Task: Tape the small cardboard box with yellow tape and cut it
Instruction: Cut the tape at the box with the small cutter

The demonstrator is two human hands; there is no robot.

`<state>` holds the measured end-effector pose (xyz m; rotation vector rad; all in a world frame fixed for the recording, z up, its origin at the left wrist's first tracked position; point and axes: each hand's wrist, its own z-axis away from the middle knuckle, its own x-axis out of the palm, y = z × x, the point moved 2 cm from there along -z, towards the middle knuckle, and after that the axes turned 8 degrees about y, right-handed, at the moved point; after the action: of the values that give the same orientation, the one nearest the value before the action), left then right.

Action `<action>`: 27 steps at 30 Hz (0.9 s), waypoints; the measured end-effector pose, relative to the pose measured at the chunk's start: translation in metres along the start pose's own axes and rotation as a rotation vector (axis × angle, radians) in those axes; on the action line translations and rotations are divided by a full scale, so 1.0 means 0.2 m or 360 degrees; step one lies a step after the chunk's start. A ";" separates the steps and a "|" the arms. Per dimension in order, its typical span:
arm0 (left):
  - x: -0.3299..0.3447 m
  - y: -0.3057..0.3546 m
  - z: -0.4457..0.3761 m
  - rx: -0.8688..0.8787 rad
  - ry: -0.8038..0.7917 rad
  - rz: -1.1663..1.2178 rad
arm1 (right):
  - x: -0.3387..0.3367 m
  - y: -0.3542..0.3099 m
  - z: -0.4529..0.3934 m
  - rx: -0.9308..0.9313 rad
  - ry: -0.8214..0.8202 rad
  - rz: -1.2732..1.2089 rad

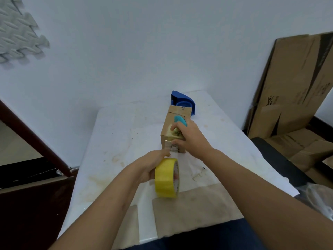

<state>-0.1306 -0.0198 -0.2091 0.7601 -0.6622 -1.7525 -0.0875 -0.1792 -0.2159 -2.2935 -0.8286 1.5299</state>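
Observation:
A small cardboard box (170, 121) stands on the white table (126, 127), its top crossed by a strip of yellow tape. My right hand (189, 137) rests on the box's near top edge, fingers pressing the tape down, and it holds a small teal cutter (180, 120) whose tip pokes out past the knuckles. My left hand (150, 166) grips a roll of yellow tape (166, 177) just in front of the box. A clear stretch of tape (173, 150) runs from the roll up to the box's front face.
A blue tape dispenser (182, 101) sits behind the box. Flattened cardboard sheets (292, 83) lean on the wall at the right, above a dark seat (275, 157). Brown paper (191, 208) covers the table's near edge. A dark wooden door (34, 204) is at the left.

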 end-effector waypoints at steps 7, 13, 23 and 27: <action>0.00 0.01 0.02 0.0075 0.0017 -0.0007 | 0.00 0.01 0.01 0.0023 0.0047 -0.0047; 0.01 0.01 0.00 0.0210 0.0171 -0.0109 | -0.08 -0.04 0.00 0.0282 0.0019 -0.0477; 0.03 -0.01 0.02 0.0277 0.0255 -0.0098 | -0.17 -0.01 0.17 0.0848 0.0266 -0.1309; 0.04 -0.01 0.02 0.0272 0.0279 -0.0082 | -0.14 0.01 0.26 0.0925 0.0242 -0.1396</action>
<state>-0.1372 -0.0263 -0.2101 1.0440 -0.6838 -1.6672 -0.1426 -0.2026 -0.2168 -1.3206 -0.9864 0.9873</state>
